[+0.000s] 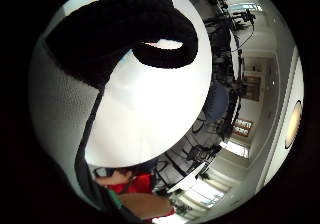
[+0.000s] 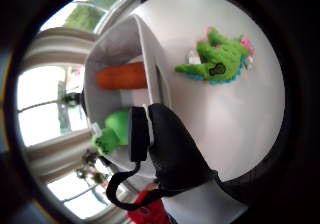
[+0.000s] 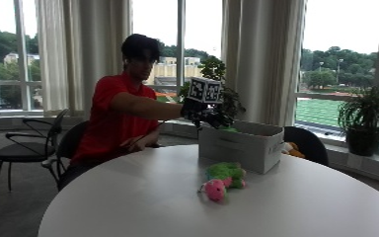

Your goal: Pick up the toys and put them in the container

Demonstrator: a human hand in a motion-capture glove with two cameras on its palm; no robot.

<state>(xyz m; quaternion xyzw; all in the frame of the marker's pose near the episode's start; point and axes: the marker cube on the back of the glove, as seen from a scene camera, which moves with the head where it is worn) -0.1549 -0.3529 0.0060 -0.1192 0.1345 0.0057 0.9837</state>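
Round white tabletop [image 3: 143, 197]; black chair [image 3: 28, 143] beside it; potted plant [image 3: 367, 121] on the windowsill; long pale curtains [image 3: 262, 59] at the windows.

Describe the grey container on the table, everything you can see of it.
The container is a light grey, open-topped rectangular bin that looks like fabric, with a handle slot in its near side. It stands upright on the round white table, behind a green and pink plush toy lying apart from it. Inside, the thumb-side palm view shows an orange toy and a green toy. The gloved right hand is above its rim.
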